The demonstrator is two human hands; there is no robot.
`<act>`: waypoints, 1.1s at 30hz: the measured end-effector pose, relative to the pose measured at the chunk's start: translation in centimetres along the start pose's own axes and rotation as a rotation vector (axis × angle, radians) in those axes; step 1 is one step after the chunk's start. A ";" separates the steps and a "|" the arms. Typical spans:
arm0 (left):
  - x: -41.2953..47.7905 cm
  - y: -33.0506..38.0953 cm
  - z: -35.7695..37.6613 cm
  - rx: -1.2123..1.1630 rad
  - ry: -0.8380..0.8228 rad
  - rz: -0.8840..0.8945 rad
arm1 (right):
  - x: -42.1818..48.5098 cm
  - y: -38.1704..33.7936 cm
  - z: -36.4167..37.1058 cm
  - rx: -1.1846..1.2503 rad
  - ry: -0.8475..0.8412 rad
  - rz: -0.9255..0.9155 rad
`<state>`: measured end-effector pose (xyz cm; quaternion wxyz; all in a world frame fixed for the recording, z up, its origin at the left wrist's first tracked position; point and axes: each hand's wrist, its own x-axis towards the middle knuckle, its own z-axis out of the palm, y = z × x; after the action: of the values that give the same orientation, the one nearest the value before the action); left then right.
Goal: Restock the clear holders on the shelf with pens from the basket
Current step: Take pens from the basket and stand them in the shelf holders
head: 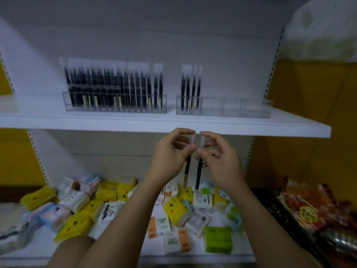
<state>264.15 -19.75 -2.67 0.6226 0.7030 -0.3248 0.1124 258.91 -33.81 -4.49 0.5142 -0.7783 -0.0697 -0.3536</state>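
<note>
Just below the front edge of the upper shelf (289,125), right of its middle, two pens are held upright side by side, caps up and dark barrels hanging down under the fingers. The left hand (170,157) pinches the left pen (187,169) near its clear cap, thumb and fingers curled round it. The right hand (220,161) grips the right pen (198,175) the same way. The pens sit close together; blur hides whether they touch.

Above them, on the upper shelf near its front edge, stands the right holder (235,109), a long clear tray with dividers. Four pens (190,88) stand upright in its left end, clear caps on top. Just beside it to the left, apart by a small gap, stands the left holder (116,109), packed along its length with a row of pens (108,86), dark with clear caps, all upright.

Below the hands lies the lower shelf (34,248), strewn with small packets (173,211) in yellow, white, green, pink and orange, lying at all angles. At its right edge sits a black crate (278,211) holding red bags (307,211). Yellow panels flank the white shelf back on both sides
</note>
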 end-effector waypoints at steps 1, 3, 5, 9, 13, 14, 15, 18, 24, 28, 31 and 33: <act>0.7 0.8 -0.2 0.000 0.005 0.012 | 0.8 -0.7 -0.3 0.009 -0.002 -0.014; 2.3 2.4 -0.4 0.005 0.023 0.036 | 2.4 -1.9 -0.9 0.019 -0.002 -0.031; 3.8 4.1 -0.6 0.025 0.035 0.064 | 4.2 -3.2 -1.4 0.009 0.015 -0.047; 6.8 6.6 -0.9 0.047 0.033 0.115 | 7.4 -5.1 -2.5 -0.016 0.050 -0.098; 9.7 8.1 -1.3 0.093 0.032 0.174 | 10.6 -6.2 -3.2 -0.002 0.104 -0.136; 10.4 8.4 -1.5 0.097 0.033 0.187 | 11.4 -6.3 -3.3 0.002 0.121 -0.144; 11.1 8.6 -1.6 0.100 0.035 0.202 | 12.1 -6.5 -3.4 0.007 0.133 -0.154; 13.2 9.0 -1.8 0.112 0.039 0.226 | 14.3 -6.5 -3.6 0.018 0.167 -0.176; 17.2 9.0 -1.4 0.174 0.083 0.269 | 18.7 -6.3 -3.4 0.014 0.232 -0.202; 19.7 8.8 -1.2 0.204 0.138 0.308 | 21.7 -5.7 -3.5 -0.005 0.264 -0.213; 21.3 8.6 -1.1 0.212 0.174 0.328 | 23.4 -5.2 -3.3 -0.008 0.280 -0.222; 22.0 8.1 -0.9 0.249 0.182 0.317 | 24.2 -4.5 -2.9 -0.024 0.270 -0.208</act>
<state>276.37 -26.01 16.42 0.5321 0.7016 -0.3574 0.3111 273.27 -40.36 14.58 0.4702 -0.7184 -0.0762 -0.5070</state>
